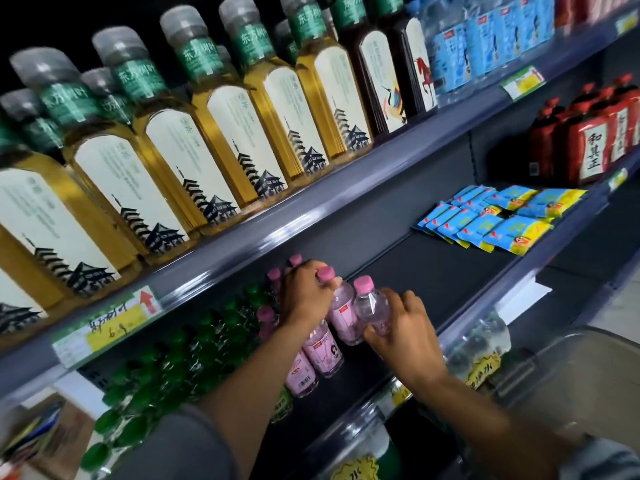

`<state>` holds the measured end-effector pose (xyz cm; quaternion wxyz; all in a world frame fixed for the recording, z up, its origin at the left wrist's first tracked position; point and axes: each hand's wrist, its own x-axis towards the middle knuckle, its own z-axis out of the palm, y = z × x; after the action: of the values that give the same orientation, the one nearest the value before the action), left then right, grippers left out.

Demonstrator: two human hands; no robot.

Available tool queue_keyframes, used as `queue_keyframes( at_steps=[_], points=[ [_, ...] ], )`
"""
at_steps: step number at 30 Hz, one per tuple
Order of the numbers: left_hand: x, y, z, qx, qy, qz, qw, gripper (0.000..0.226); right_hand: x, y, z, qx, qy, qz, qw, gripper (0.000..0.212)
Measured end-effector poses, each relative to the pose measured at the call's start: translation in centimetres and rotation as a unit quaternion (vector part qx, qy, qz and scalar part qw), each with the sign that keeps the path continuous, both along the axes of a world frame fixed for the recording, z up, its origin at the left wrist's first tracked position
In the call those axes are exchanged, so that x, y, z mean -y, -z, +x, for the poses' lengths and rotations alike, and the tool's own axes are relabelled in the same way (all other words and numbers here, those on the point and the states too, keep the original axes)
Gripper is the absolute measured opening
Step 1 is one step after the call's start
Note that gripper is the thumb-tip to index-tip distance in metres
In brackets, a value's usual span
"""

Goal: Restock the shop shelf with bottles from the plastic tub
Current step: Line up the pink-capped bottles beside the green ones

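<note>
On the middle shelf (433, 271) stand small pink-capped bottles with pink labels. My left hand (306, 294) grips the neck of one pink bottle (341, 313), fingers curled just below its cap. Right beside it, my right hand (403, 327) holds a second pink bottle (372, 304) by its body. Both bottles stand at the right end of the pink row (322, 351). The clear plastic tub (571, 368) shows at the lower right, its inside blurred.
Green-capped bottles (180, 358) fill the shelf left of the pink ones. Blue snack packets (485, 223) lie further right on the same shelf. Tall tea bottles (225, 109) line the shelf above. Red bottles (588, 143) stand at the far right. Price tags hang along the shelf edges.
</note>
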<state>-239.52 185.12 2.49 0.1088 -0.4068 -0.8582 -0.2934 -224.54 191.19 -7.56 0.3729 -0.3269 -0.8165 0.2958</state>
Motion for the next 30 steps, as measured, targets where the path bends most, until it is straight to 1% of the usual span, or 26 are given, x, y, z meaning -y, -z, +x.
queue_keyframes(
  at_steps=[2,5,9,13,16,19,22,25,27,28,30],
  points=[
    [0.1,-0.4,-1.0,-0.013,-0.031,-0.04,0.999,0.02,0.2,0.4,-0.8,0.006,-0.009,-0.006,1.0,0.073],
    [-0.2,-0.2,-3.0,-0.007,-0.061,-0.07,0.996,0.021,0.7,1.3,-1.6,0.016,-0.03,-0.013,0.999,0.073],
    [-0.4,0.8,-4.4,-0.011,-0.069,-0.091,0.993,0.014,0.4,2.0,-2.4,0.023,-0.057,0.004,0.998,0.07],
    [-1.5,1.3,-4.9,-0.061,-0.084,-0.116,0.988,0.014,-0.3,2.3,-2.9,0.032,-0.063,0.023,0.997,0.072],
    [-2.3,1.0,-5.7,-0.08,-0.094,-0.125,0.984,0.017,-0.7,2.8,-3.4,0.02,-0.066,0.031,0.997,0.072],
    [-2.9,1.0,-6.3,-0.071,-0.097,-0.118,0.986,0.018,-0.9,3.2,-4.2,0.015,-0.069,0.034,0.997,0.075],
    [-3.3,1.4,-6.4,-0.065,-0.095,-0.13,0.985,0.015,-1.0,3.6,-5.0,0.02,-0.086,0.026,0.996,0.084],
    [-3.4,1.7,-6.7,-0.039,-0.078,-0.129,0.988,0.004,-1.0,4.0,-5.9,0.019,-0.097,0.027,0.995,0.086],
    [-3.3,1.9,-7.2,-0.002,-0.059,-0.11,0.992,0.002,-0.9,4.2,-6.5,0.012,-0.1,0.026,0.995,0.083],
    [-3.2,1.8,-7.5,0.032,-0.044,-0.096,0.994,0.003,-0.7,4.2,-6.8,0.007,-0.099,0.026,0.995,0.082],
    [-2.9,1.7,-7.9,0.11,0.003,-0.063,0.992,0.014,-0.5,4.4,-7.1,-0.006,-0.095,0.028,0.995,0.08]
  ],
)
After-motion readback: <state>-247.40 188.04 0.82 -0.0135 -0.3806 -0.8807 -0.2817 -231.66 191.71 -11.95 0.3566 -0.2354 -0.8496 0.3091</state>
